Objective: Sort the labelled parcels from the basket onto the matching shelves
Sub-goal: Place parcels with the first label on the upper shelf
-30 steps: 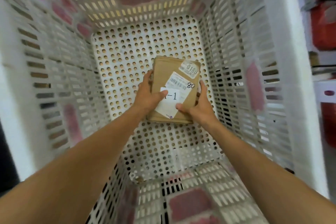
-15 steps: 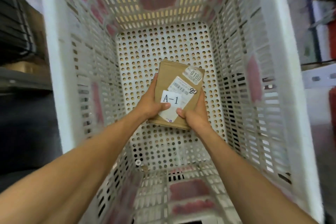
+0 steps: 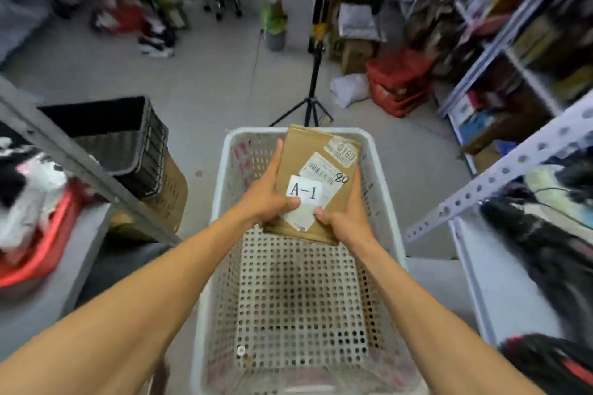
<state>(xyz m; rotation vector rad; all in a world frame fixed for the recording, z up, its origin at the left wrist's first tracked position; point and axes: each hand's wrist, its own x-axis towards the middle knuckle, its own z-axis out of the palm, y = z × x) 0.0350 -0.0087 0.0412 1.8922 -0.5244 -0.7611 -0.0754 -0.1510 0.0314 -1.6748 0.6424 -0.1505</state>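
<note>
Both hands clasp a brown cardboard parcel (image 3: 316, 183), the left hand (image 3: 268, 199) on its left edge and the right hand (image 3: 348, 218) at its lower right, thumbs pressed on its white A-1 label (image 3: 304, 191). The parcel is held above the white perforated basket (image 3: 298, 298), between metal shelves (image 3: 500, 170) on either side.

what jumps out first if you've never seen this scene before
The brown parcel at the centre draws the eye, with its white A-1 label, gripped by the left hand and right hand above the white perforated basket. Beyond the basket a black tripod stands on the floor. Cluttered shelves run along the right side, with red bags on the floor beside them.
</note>
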